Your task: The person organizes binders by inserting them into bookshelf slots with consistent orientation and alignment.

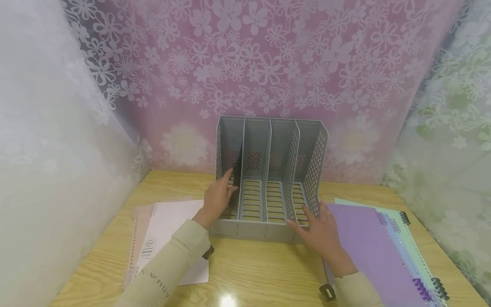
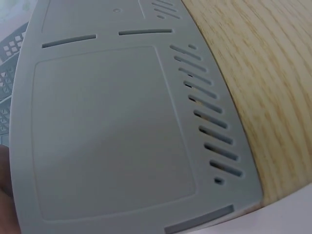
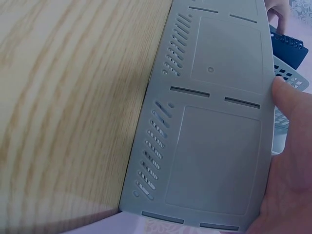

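A grey file rack (image 1: 251, 230) with upright dividers stands on the table, its front seen close in both wrist views. In its leftmost compartment is a dark spiral notebook (image 1: 238, 170), upright against the divider. My left hand (image 1: 216, 197) pinches this notebook near its coil; the notebook (image 3: 288, 50) also shows beyond the rack in the right wrist view. My right hand (image 1: 320, 232) grips the rack's front right corner, thumb over the front lip and fingers at the right wall. Only a sliver of the left hand (image 2: 6, 190) shows in the left wrist view.
To the left of the rack lie a pale pink spiral notebook (image 1: 180, 217) and a peach one (image 1: 141, 226). On the right, a purple notebook (image 1: 368, 243) overlaps blue and mint green (image 1: 397, 215) ones. Flowered cloth (image 1: 268, 64) hangs behind the wooden table (image 1: 264, 273).
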Demonstrator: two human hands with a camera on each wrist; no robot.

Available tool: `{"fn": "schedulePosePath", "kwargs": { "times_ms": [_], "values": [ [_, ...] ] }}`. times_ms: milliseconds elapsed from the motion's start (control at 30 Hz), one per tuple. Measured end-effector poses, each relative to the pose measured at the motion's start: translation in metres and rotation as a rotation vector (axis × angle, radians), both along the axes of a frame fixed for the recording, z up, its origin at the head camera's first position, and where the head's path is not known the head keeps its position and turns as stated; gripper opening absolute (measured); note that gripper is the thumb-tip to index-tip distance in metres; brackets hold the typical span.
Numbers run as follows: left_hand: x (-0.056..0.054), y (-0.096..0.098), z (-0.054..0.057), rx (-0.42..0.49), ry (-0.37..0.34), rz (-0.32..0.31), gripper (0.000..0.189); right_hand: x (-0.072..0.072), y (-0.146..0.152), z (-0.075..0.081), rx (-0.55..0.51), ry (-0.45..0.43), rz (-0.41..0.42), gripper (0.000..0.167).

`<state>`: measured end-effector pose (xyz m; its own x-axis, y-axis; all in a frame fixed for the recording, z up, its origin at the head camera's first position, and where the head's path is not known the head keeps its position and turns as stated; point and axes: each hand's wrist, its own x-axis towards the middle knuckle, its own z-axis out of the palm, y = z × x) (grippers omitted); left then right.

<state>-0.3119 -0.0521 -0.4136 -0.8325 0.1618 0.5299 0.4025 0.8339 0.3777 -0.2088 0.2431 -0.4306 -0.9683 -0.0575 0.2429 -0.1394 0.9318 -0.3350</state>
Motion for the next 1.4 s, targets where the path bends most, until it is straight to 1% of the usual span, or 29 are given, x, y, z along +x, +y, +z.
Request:
{"fn": "schedulePosePath", "kwargs": {
  "times_ms": [67,200,333,433,567,700,833,1000,1100,1233,1300,1400],
  "values": [
    [0.001,0.000,0.001,0.014,-0.015,-0.004,0.062,0.001,0.000,0.001,0.003,0.007,-0.001,0.079],
    [0.000,0.002,0.000,0.010,-0.011,-0.002,0.060,0.002,0.000,0.002,0.006,0.010,-0.001,0.078],
    [-0.002,0.003,0.000,-0.002,0.041,-0.005,0.059,0.002,0.000,0.002,0.013,0.012,-0.002,0.078],
    [-0.001,0.002,-0.001,0.002,0.088,-0.015,0.062,0.003,-0.001,0.003,0.015,0.009,-0.002,0.078],
    [0.000,0.002,-0.002,0.008,0.114,-0.022,0.065,0.004,-0.001,0.003,0.007,0.004,-0.001,0.078],
    [0.001,0.004,-0.003,0.014,0.128,-0.041,0.067,0.003,0.000,0.001,0.005,0.018,0.002,0.078],
    [0.002,0.004,-0.005,0.006,0.089,-0.046,0.068,0.002,0.001,0.000,0.004,0.032,0.006,0.077],
    [0.005,0.001,-0.006,-0.010,0.027,-0.031,0.068,0.001,0.000,-0.001,0.000,0.028,0.003,0.078],
    [0.007,-0.001,-0.005,0.004,0.005,-0.039,0.064,0.002,0.000,-0.001,0.004,0.040,0.006,0.078],
    [0.012,-0.005,-0.003,0.045,-0.028,-0.063,0.056,0.003,-0.001,0.000,0.006,0.066,0.015,0.078],
    [0.016,-0.007,-0.002,0.068,-0.047,-0.075,0.053,0.003,-0.001,-0.001,0.005,0.072,0.015,0.078],
    [0.022,-0.014,0.000,0.094,-0.054,-0.103,0.050,0.001,-0.001,-0.003,0.002,0.086,0.016,0.079]
  ]
}}
